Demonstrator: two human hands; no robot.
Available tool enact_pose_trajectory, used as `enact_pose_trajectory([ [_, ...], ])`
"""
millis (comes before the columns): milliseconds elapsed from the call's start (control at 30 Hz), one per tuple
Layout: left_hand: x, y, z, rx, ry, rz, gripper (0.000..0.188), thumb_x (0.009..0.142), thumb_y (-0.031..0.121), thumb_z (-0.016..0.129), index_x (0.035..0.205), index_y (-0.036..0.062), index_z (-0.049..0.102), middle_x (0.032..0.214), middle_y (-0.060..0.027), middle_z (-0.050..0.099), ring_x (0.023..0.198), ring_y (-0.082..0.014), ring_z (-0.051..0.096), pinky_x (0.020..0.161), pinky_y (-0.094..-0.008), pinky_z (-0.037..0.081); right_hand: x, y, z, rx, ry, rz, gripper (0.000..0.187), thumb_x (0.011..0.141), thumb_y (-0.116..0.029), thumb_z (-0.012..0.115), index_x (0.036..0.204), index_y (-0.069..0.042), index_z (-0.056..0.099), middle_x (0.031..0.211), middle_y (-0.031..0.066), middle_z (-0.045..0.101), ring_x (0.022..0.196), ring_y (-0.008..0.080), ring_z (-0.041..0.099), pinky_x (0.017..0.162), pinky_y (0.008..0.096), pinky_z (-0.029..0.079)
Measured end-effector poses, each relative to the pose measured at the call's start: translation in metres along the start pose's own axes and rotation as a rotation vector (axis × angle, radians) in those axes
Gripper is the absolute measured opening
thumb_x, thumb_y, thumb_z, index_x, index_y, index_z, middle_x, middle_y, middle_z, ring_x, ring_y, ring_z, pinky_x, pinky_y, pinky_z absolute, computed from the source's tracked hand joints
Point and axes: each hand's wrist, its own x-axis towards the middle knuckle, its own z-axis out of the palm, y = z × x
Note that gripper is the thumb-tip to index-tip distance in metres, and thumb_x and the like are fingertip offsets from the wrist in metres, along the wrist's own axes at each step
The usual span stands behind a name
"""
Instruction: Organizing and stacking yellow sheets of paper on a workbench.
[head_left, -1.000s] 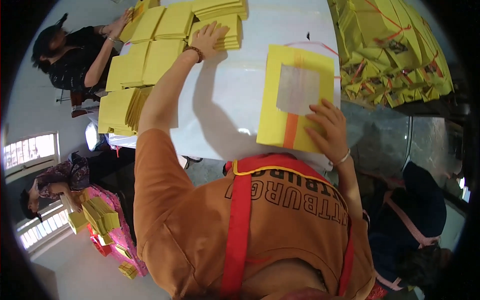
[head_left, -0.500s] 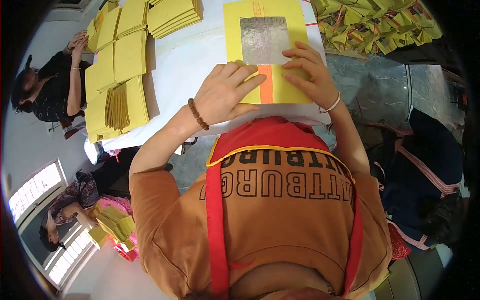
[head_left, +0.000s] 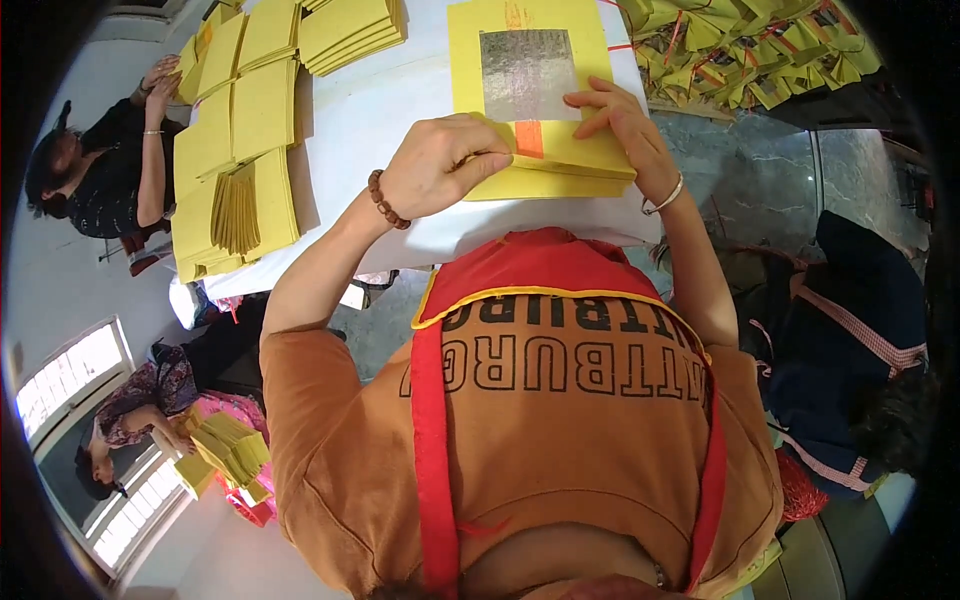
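Note:
In front of me on the table lies a yellow paper sheet with a silver rectangle and an orange stripe below it. Its near edge is bent up and over in a narrow fold, and more yellow paper shows underneath. My left hand is closed on the fold's left end, thumb and index finger pinched together. My right hand rests at the sheet's right side, fingers apart and stretched out; its thumb is mostly hidden.
Stacks of folded yellow paper cover the left of the white table. A heap of yellow folded pieces with red ties sits at the far right. One person works across at the left; another handles yellow paper lower left.
The sheet's near edge, flat before, is now lifted and folded away from me. My left hand has drawn its fingers into a pinch; my right hand has shifted slightly toward the edge.

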Motion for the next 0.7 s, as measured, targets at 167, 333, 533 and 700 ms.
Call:
enact_pose_trajectory([
  [167, 0.0, -0.001, 0.001, -0.11, -0.022, -0.101, 0.013, 0.08, 0.013, 0.06, 0.08, 0.0009, 0.063, 0.068, -0.0095, 0.06, 0.059, -0.0222, 0.058, 0.054, -0.0303, 0.045, 0.0, 0.003, 0.0, 0.015, 0.001, -0.007, 0.044, 0.096, -0.028, 0.031, 0.085, -0.005, 0.066, 0.119, 0.0087, 0.057, 0.127, 0.0277, 0.032, 0.107, 0.0368, 0.02],
  [333, -0.003, -0.007, 0.004, -0.223, -0.013, -0.215, 0.014, 0.08, 0.013, 0.06, 0.08, -0.0005, 0.063, 0.064, -0.0047, 0.059, 0.056, -0.0107, 0.053, 0.053, -0.0254, 0.043, 0.0, 0.005, 0.001, 0.038, 0.013, -0.014, 0.05, 0.097, -0.032, 0.027, 0.086, -0.003, 0.066, 0.119, 0.0097, 0.057, 0.128, 0.0273, 0.031, 0.107, 0.0368, 0.02],
  [533, 0.0, -0.008, 0.0, -0.385, -0.061, -0.33, 0.015, 0.082, 0.013, 0.059, 0.079, -0.0011, 0.064, 0.068, -0.0007, 0.059, 0.062, -0.0061, 0.05, 0.058, -0.0234, 0.041, -0.001, 0.009, 0.001, 0.017, 0.004, -0.035, 0.056, 0.097, -0.036, 0.021, 0.085, -0.003, 0.066, 0.12, 0.0103, 0.056, 0.128, 0.0281, 0.032, 0.107, 0.0369, 0.02],
  [700, 0.0, -0.015, 0.002, -0.537, -0.057, -0.323, 0.013, 0.083, 0.011, 0.059, 0.081, -0.0012, 0.063, 0.066, 0.0027, 0.056, 0.062, -0.0042, 0.047, 0.056, -0.0218, 0.039, -0.002, 0.008, 0.002, 0.025, 0.007, -0.017, 0.055, 0.097, -0.036, 0.02, 0.09, -0.003, 0.064, 0.12, 0.0106, 0.056, 0.128, 0.0283, 0.031, 0.107, 0.0371, 0.02],
])
